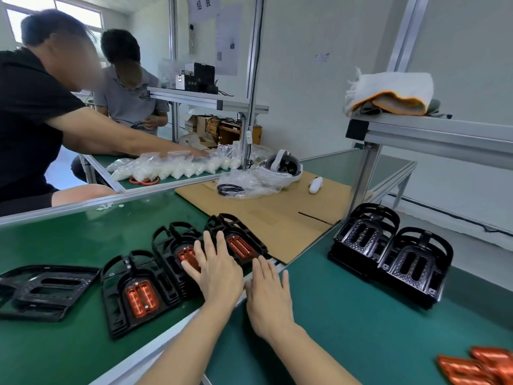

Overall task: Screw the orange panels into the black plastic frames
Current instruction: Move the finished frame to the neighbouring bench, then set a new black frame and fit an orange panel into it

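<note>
Three black plastic frames with orange panels lie in a row on the green mat: a near one [138, 295], a middle one [177, 251] and a far one [238, 243]. My left hand [216, 270] lies flat with straight fingers over the middle frame's orange panel [186, 257]. Beside it, my right hand [268, 295] is flat on the mat with fingers spread, holding nothing. An empty black frame [41, 290] lies at the far left. Two stacks of empty black frames [388, 254] stand at the right. Loose orange panels [480, 365] show at the bottom right corner.
A cardboard sheet [277, 207] lies behind the frames, carrying a white headset [283, 165], a white controller [316, 185] and plastic bags. Two people work at the left over bags of white parts [172, 168]. An aluminium shelf [433, 132] with a folded cloth stands at the right.
</note>
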